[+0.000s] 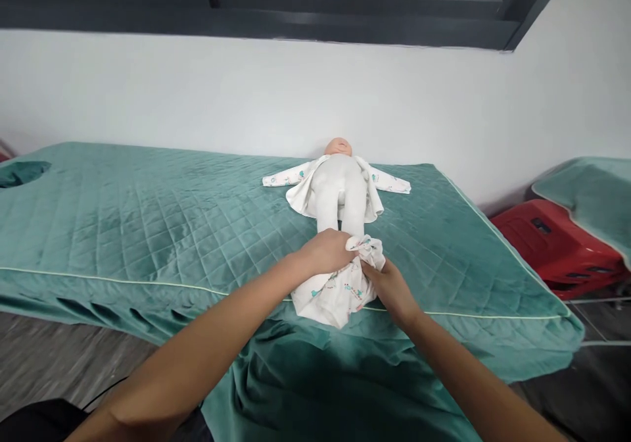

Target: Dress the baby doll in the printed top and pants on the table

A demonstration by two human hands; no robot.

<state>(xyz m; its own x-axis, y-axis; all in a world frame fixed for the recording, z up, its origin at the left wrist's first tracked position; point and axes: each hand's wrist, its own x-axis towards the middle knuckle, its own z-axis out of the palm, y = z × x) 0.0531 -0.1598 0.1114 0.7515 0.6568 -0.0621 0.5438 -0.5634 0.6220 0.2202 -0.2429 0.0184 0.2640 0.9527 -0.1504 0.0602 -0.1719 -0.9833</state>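
A baby doll [339, 179] with a white cloth body lies on its back, head toward the wall and legs toward me. It wears an open white printed jacket [298, 198], sleeves stretched out to both sides. At the doll's feet I hold bunched white baby trousers [335, 300] with a small green and red print. My left hand [329, 251] is closed around a leg end of the doll and the cloth there. My right hand [387, 284] pinches the gathered cloth from the right side. The doll's feet are hidden by my hands and the fabric.
The bed has a quilted green cover [148, 225] with a pale piped edge and a face hole at the far left. Red stacked stools [562, 245] stand at the right beside another green-covered surface [591, 192]. A white wall [197, 93] and dark window frame [345, 18] lie behind.
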